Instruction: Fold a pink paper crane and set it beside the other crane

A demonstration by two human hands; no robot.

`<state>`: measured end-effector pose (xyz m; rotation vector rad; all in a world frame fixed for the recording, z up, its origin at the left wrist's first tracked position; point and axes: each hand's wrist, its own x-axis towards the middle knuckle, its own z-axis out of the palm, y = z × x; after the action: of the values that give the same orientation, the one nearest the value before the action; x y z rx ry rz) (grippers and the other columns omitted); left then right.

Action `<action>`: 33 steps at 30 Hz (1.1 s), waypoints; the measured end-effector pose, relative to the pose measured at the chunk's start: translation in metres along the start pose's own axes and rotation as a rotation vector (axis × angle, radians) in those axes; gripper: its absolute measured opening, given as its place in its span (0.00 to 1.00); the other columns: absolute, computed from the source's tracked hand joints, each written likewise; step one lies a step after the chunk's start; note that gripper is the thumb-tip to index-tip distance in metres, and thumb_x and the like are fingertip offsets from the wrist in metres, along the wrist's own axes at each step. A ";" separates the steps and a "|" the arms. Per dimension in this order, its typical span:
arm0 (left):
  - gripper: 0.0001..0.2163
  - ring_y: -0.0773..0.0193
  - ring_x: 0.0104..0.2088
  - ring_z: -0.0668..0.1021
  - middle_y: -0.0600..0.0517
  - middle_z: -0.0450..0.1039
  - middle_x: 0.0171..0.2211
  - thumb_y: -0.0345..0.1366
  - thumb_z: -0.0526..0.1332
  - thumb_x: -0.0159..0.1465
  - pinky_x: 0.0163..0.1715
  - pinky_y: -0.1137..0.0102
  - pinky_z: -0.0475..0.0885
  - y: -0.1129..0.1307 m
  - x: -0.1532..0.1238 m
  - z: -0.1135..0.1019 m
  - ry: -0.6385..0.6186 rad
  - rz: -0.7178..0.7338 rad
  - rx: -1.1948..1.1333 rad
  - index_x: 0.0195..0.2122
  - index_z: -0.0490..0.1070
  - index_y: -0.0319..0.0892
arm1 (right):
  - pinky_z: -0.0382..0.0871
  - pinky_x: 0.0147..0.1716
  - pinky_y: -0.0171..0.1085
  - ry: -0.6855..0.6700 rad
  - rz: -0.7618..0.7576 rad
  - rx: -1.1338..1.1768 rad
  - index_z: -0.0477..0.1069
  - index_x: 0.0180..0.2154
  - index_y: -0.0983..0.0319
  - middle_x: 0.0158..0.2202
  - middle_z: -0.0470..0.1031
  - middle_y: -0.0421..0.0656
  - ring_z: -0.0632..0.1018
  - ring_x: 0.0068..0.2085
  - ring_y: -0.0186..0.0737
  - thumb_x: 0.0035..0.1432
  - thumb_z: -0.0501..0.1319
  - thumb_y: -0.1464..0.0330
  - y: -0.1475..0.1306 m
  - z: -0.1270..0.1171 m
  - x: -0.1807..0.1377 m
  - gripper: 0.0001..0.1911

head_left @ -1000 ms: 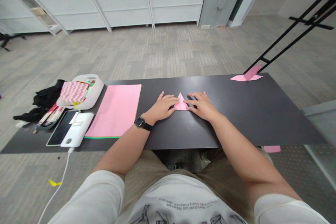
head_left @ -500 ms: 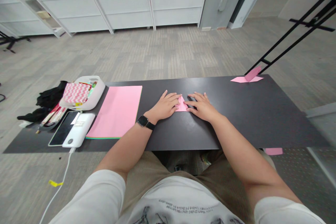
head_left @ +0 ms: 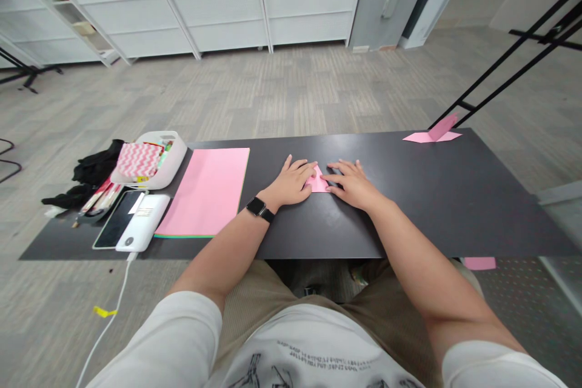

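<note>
A small piece of pink paper point(head_left: 319, 184), folded to a triangle with its point facing away from me, lies on the dark table between my hands. My left hand point(head_left: 293, 184), with a black watch on its wrist, rests flat at the paper's left side, fingertips on its edge. On the other side, my right hand point(head_left: 351, 184) has its fingers spread, and its index finger and thumb touch the right edge. Fingertips cover parts of both paper edges.
A stack of pink sheets point(head_left: 207, 191) lies left on the table point(head_left: 291, 230). Beyond it are a white power bank point(head_left: 143, 222) with a cable, a phone point(head_left: 113, 224), a white basket point(head_left: 175, 160) and black cloth point(head_left: 97, 163). A folded pink paper shape point(head_left: 431, 136) stands at the far right.
The whole view has shifted slightly, so the table's things appear a little further right. Both hands stay at the small paper with almost no change in pose.
</note>
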<state>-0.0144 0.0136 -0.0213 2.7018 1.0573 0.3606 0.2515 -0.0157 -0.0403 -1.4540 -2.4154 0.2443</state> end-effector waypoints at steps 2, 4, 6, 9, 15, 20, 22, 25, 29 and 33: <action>0.17 0.44 0.76 0.64 0.45 0.65 0.75 0.35 0.57 0.72 0.78 0.34 0.40 0.001 0.000 -0.002 -0.006 0.001 -0.008 0.60 0.74 0.43 | 0.49 0.70 0.82 0.002 0.001 0.001 0.80 0.61 0.43 0.71 0.72 0.46 0.66 0.74 0.67 0.69 0.68 0.61 0.000 0.000 0.000 0.20; 0.16 0.45 0.77 0.62 0.45 0.65 0.75 0.35 0.55 0.73 0.78 0.35 0.41 0.002 -0.002 -0.005 0.002 0.013 -0.025 0.59 0.74 0.43 | 0.49 0.70 0.82 -0.001 0.005 -0.003 0.80 0.61 0.43 0.71 0.72 0.46 0.66 0.74 0.67 0.69 0.68 0.61 0.000 0.000 0.000 0.20; 0.16 0.47 0.77 0.61 0.46 0.65 0.75 0.35 0.54 0.75 0.79 0.36 0.40 0.001 -0.006 -0.008 0.035 0.017 -0.042 0.59 0.74 0.45 | 0.49 0.70 0.82 -0.006 0.007 -0.012 0.80 0.61 0.43 0.71 0.71 0.46 0.65 0.74 0.67 0.69 0.68 0.60 -0.001 -0.001 -0.001 0.20; 0.14 0.46 0.76 0.64 0.44 0.67 0.74 0.40 0.58 0.75 0.78 0.35 0.41 -0.003 -0.016 -0.010 0.081 -0.011 -0.054 0.59 0.74 0.46 | 0.49 0.70 0.83 -0.016 -0.001 -0.017 0.79 0.62 0.43 0.71 0.71 0.46 0.65 0.74 0.68 0.70 0.67 0.60 -0.001 -0.003 -0.001 0.21; 0.20 0.41 0.76 0.63 0.42 0.65 0.73 0.47 0.67 0.71 0.77 0.31 0.41 -0.012 -0.025 -0.007 0.036 -0.089 -0.092 0.61 0.72 0.48 | 0.48 0.70 0.83 -0.031 0.003 -0.006 0.79 0.62 0.41 0.71 0.71 0.46 0.66 0.74 0.68 0.70 0.67 0.60 0.000 -0.004 -0.001 0.21; 0.19 0.43 0.75 0.64 0.44 0.67 0.72 0.47 0.67 0.70 0.77 0.33 0.40 -0.009 -0.023 -0.007 0.054 -0.134 -0.143 0.60 0.72 0.49 | 0.49 0.70 0.81 -0.015 0.022 0.056 0.80 0.61 0.42 0.70 0.72 0.45 0.66 0.74 0.67 0.70 0.66 0.60 -0.003 -0.006 -0.003 0.20; 0.18 0.44 0.74 0.66 0.43 0.69 0.70 0.47 0.68 0.70 0.77 0.32 0.40 -0.007 -0.022 -0.009 0.067 -0.139 -0.143 0.58 0.73 0.48 | 0.48 0.70 0.82 0.007 0.018 0.104 0.80 0.61 0.42 0.70 0.72 0.45 0.66 0.74 0.67 0.70 0.66 0.60 -0.005 -0.007 -0.003 0.20; 0.17 0.43 0.73 0.67 0.43 0.70 0.69 0.46 0.69 0.68 0.77 0.32 0.41 -0.005 -0.021 -0.010 0.071 -0.140 -0.141 0.55 0.75 0.48 | 0.47 0.71 0.81 0.065 0.025 0.173 0.78 0.63 0.44 0.68 0.74 0.47 0.68 0.72 0.64 0.71 0.64 0.60 -0.006 -0.009 -0.001 0.21; 0.13 0.45 0.72 0.68 0.45 0.71 0.68 0.43 0.69 0.68 0.76 0.30 0.42 -0.004 -0.020 -0.010 0.074 -0.118 -0.177 0.52 0.75 0.49 | 0.48 0.71 0.80 0.148 0.088 0.204 0.77 0.64 0.49 0.63 0.77 0.50 0.74 0.67 0.63 0.70 0.64 0.58 -0.007 -0.005 0.002 0.23; 0.09 0.49 0.69 0.71 0.47 0.73 0.66 0.38 0.69 0.67 0.76 0.32 0.45 -0.002 -0.018 -0.011 0.115 -0.090 -0.228 0.48 0.74 0.48 | 0.47 0.70 0.81 0.171 0.082 0.219 0.83 0.52 0.50 0.60 0.78 0.49 0.75 0.65 0.62 0.67 0.68 0.56 -0.008 0.003 0.005 0.15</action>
<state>-0.0320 0.0039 -0.0144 2.4486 1.0915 0.5886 0.2421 -0.0153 -0.0396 -1.4155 -2.1244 0.3747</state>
